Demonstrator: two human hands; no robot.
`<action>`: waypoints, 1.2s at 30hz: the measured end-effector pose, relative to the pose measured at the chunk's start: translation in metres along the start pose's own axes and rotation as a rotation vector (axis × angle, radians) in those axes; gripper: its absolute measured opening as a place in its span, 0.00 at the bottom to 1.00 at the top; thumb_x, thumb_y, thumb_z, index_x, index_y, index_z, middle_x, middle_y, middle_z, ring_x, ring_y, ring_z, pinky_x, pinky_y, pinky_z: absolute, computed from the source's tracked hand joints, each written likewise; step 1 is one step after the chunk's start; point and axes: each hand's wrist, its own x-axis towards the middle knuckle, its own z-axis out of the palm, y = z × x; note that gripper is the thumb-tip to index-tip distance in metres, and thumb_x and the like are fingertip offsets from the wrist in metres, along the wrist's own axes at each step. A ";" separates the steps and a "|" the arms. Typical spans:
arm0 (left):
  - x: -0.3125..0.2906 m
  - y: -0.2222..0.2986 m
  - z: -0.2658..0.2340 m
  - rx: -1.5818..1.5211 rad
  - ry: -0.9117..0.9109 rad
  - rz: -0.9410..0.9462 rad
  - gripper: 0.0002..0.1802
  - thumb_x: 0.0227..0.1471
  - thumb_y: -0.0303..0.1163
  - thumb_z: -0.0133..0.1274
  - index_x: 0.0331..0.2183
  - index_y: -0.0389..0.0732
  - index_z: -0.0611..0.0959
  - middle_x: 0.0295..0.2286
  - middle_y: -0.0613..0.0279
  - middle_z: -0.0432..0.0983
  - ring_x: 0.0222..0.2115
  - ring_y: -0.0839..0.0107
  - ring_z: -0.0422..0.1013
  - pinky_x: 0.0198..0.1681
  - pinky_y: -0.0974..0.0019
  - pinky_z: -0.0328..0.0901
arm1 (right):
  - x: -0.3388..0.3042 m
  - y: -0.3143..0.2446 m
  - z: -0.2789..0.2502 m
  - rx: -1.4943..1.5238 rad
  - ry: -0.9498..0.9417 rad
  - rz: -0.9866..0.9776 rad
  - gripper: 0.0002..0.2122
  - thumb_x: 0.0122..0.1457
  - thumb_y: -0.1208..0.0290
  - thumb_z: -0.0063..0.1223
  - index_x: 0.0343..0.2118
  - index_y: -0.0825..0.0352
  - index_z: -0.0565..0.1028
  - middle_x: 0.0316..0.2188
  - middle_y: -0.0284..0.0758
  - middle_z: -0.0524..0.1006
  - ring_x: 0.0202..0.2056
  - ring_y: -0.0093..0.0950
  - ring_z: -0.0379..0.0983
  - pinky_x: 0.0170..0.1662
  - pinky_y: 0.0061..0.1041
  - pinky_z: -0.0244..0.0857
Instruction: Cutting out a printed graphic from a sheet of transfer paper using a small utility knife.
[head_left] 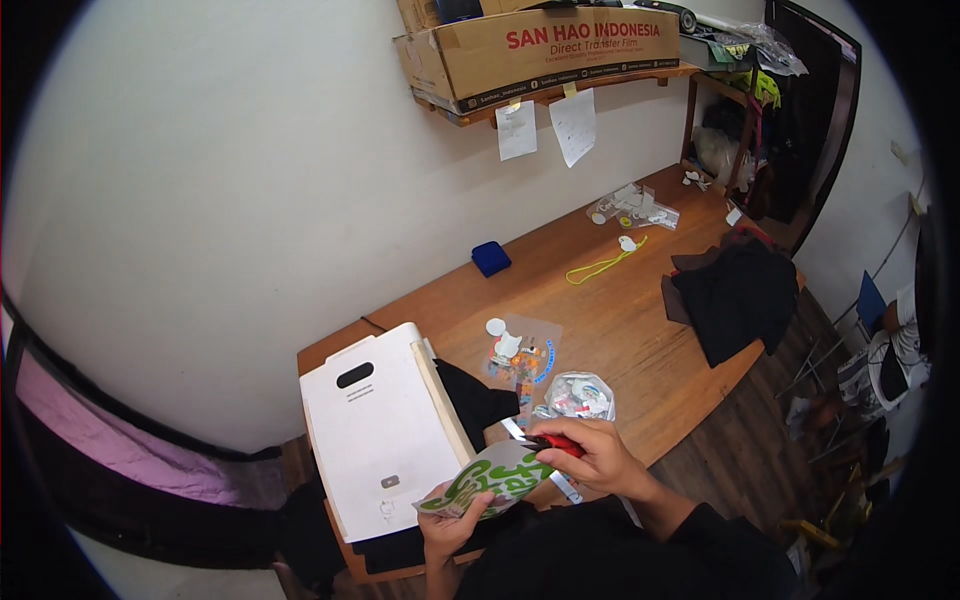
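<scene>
My left hand [458, 515] grips the lower left edge of a film sheet [500, 478] printed with large green lettering, thumb on top. My right hand [598, 458] is closed around red-handled scissors [560, 443]. Their dark blades lie at the sheet's upper edge; whether they are parted is too small to tell. Just beyond my hands stands a clear plastic bag [582, 397] filled with scraps. Farther off lies a clear printed film [525, 350] with small coloured designs and white cut pieces on it.
A white heat press [375, 430] stands at my left, with black fabric [470, 395] beside it. The wooden table [620, 340] also holds a blue pad [491, 259], a yellow cord [600, 268] and dark folded clothes [740, 295]. A cardboard box [550, 60] sits on the wall shelf.
</scene>
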 end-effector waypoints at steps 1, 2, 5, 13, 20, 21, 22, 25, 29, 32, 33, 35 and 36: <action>0.000 0.000 0.000 0.001 0.001 -0.004 0.13 0.40 0.17 0.61 0.33 0.27 0.78 0.27 0.57 0.78 0.28 0.76 0.73 0.33 0.76 0.68 | 0.000 0.000 0.000 -0.001 0.003 -0.001 0.14 0.52 0.73 0.57 0.40 0.72 0.72 0.34 0.42 0.76 0.33 0.32 0.75 0.35 0.25 0.67; 0.000 -0.001 0.000 0.001 0.001 -0.003 0.13 0.40 0.17 0.61 0.33 0.27 0.78 0.27 0.57 0.78 0.28 0.76 0.73 0.33 0.76 0.68 | 0.000 0.000 0.001 -0.002 0.004 -0.001 0.14 0.52 0.73 0.57 0.40 0.72 0.72 0.34 0.42 0.76 0.33 0.32 0.75 0.35 0.25 0.67; 0.001 -0.002 -0.001 0.017 -0.004 0.016 0.13 0.41 0.17 0.60 0.33 0.27 0.78 0.27 0.57 0.78 0.28 0.76 0.74 0.32 0.76 0.68 | 0.000 0.000 0.001 0.005 0.010 0.006 0.14 0.52 0.73 0.57 0.40 0.72 0.72 0.33 0.42 0.76 0.32 0.31 0.75 0.35 0.24 0.67; 0.002 -0.001 0.002 -0.020 -0.007 0.036 0.13 0.41 0.17 0.60 0.33 0.27 0.78 0.27 0.56 0.78 0.28 0.76 0.74 0.33 0.76 0.68 | 0.000 0.001 0.003 0.009 0.053 0.010 0.12 0.52 0.75 0.56 0.39 0.73 0.73 0.32 0.41 0.77 0.33 0.29 0.76 0.36 0.22 0.68; 0.001 -0.001 -0.001 -0.002 -0.001 0.025 0.13 0.41 0.18 0.60 0.33 0.28 0.78 0.28 0.56 0.78 0.28 0.76 0.74 0.33 0.75 0.68 | 0.002 -0.003 -0.007 0.020 0.025 0.064 0.13 0.53 0.72 0.56 0.40 0.72 0.72 0.32 0.42 0.76 0.32 0.31 0.75 0.35 0.23 0.68; 0.001 -0.001 -0.001 0.009 -0.003 0.035 0.13 0.41 0.18 0.60 0.33 0.28 0.78 0.28 0.56 0.78 0.28 0.76 0.74 0.33 0.75 0.68 | 0.002 -0.005 -0.007 0.008 0.000 0.072 0.13 0.53 0.72 0.56 0.40 0.72 0.72 0.32 0.42 0.76 0.32 0.31 0.75 0.35 0.23 0.68; 0.001 -0.001 -0.001 0.020 -0.006 0.045 0.13 0.41 0.18 0.60 0.33 0.28 0.78 0.28 0.56 0.78 0.28 0.76 0.74 0.33 0.75 0.68 | 0.003 -0.006 -0.007 -0.003 -0.025 0.079 0.13 0.53 0.72 0.56 0.40 0.71 0.72 0.32 0.42 0.76 0.32 0.31 0.75 0.35 0.23 0.68; 0.002 0.001 0.000 0.003 -0.018 0.025 0.13 0.41 0.18 0.60 0.33 0.27 0.78 0.28 0.56 0.78 0.28 0.75 0.74 0.33 0.75 0.68 | 0.003 -0.002 -0.004 -0.019 -0.019 0.010 0.14 0.52 0.72 0.56 0.40 0.71 0.72 0.33 0.41 0.76 0.33 0.31 0.75 0.35 0.24 0.68; 0.002 0.001 0.000 -0.014 -0.025 0.028 0.13 0.41 0.17 0.60 0.33 0.27 0.77 0.28 0.56 0.78 0.28 0.75 0.74 0.33 0.75 0.68 | 0.003 -0.002 -0.003 -0.032 -0.019 0.010 0.14 0.52 0.72 0.57 0.40 0.71 0.72 0.33 0.41 0.76 0.33 0.31 0.75 0.35 0.24 0.68; 0.002 0.001 -0.001 -0.007 -0.028 0.030 0.13 0.41 0.17 0.60 0.33 0.27 0.77 0.28 0.56 0.78 0.28 0.75 0.74 0.33 0.75 0.68 | 0.003 -0.002 -0.003 -0.030 -0.018 0.004 0.14 0.52 0.72 0.57 0.40 0.71 0.72 0.34 0.41 0.76 0.33 0.31 0.75 0.36 0.24 0.68; 0.002 0.001 -0.001 -0.001 -0.027 0.033 0.13 0.41 0.17 0.60 0.33 0.27 0.77 0.28 0.56 0.78 0.28 0.75 0.74 0.33 0.76 0.68 | 0.003 -0.002 -0.003 -0.025 -0.020 0.011 0.14 0.52 0.72 0.57 0.40 0.71 0.72 0.33 0.41 0.76 0.33 0.31 0.75 0.36 0.24 0.68; 0.002 0.001 0.000 0.005 -0.026 0.036 0.13 0.41 0.17 0.60 0.33 0.27 0.77 0.28 0.56 0.78 0.28 0.75 0.74 0.33 0.76 0.68 | 0.002 -0.001 -0.002 -0.020 -0.021 0.018 0.14 0.51 0.72 0.57 0.40 0.71 0.72 0.33 0.41 0.76 0.33 0.32 0.75 0.36 0.24 0.68; 0.002 0.002 0.000 -0.003 -0.022 0.033 0.13 0.41 0.17 0.60 0.33 0.27 0.77 0.28 0.56 0.78 0.28 0.76 0.74 0.33 0.76 0.68 | 0.002 -0.001 -0.002 -0.019 -0.016 0.012 0.14 0.51 0.72 0.57 0.40 0.71 0.72 0.33 0.41 0.76 0.33 0.31 0.75 0.36 0.24 0.68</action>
